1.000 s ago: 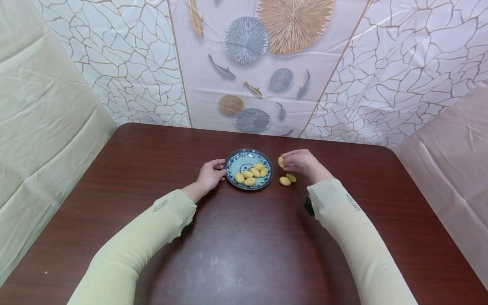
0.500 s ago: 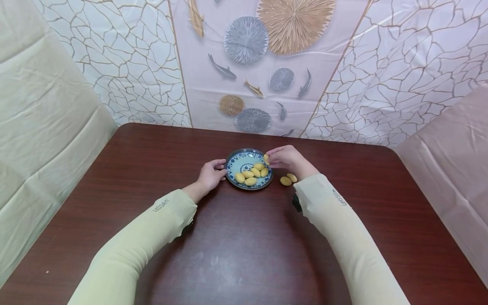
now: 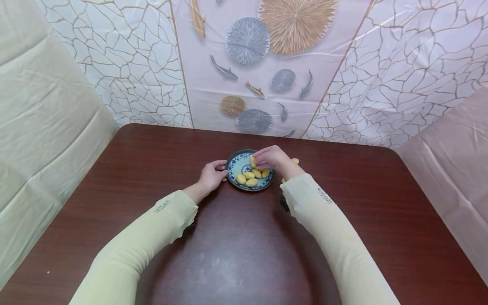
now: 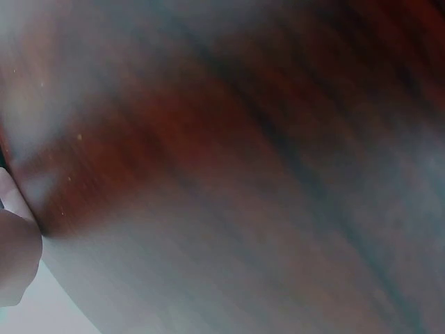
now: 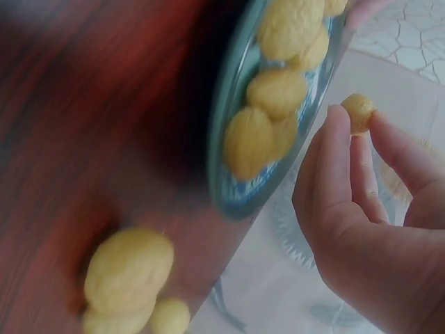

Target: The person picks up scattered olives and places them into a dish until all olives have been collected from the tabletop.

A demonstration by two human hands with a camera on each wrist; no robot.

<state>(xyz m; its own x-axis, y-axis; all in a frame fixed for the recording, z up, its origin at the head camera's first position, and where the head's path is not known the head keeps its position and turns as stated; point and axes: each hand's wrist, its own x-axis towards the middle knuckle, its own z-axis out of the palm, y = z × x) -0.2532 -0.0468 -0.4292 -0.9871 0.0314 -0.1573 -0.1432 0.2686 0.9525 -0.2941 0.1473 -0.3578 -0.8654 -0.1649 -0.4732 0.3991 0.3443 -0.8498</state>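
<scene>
A blue-and-white patterned plate (image 3: 240, 163) with a dark rim holds several small yellow oval pieces (image 3: 251, 182), rough-surfaced in the right wrist view. My right hand (image 3: 273, 159) is above the plate's right side. It pinches one more yellow oval piece (image 5: 357, 114) between thumb and fingertips, raised off the plate. At the plate's left edge, my left hand (image 3: 211, 174) touches the rim with its thumb and fingers. Only a bit of the left hand (image 4: 17, 254) shows in the left wrist view, where the plate is barely visible.
More yellow pieces (image 5: 128, 271) lie on the dark red-brown table (image 3: 228, 237) right of the plate, partly hidden by the right arm in the head view. A patterned cloth (image 3: 248, 84) hangs behind the table. Pale cloths (image 3: 42, 106) flank it.
My right hand has moved left from the table on the plate's right to above the plate, carrying the pinched yellow piece. The left hand and plate stay in place.
</scene>
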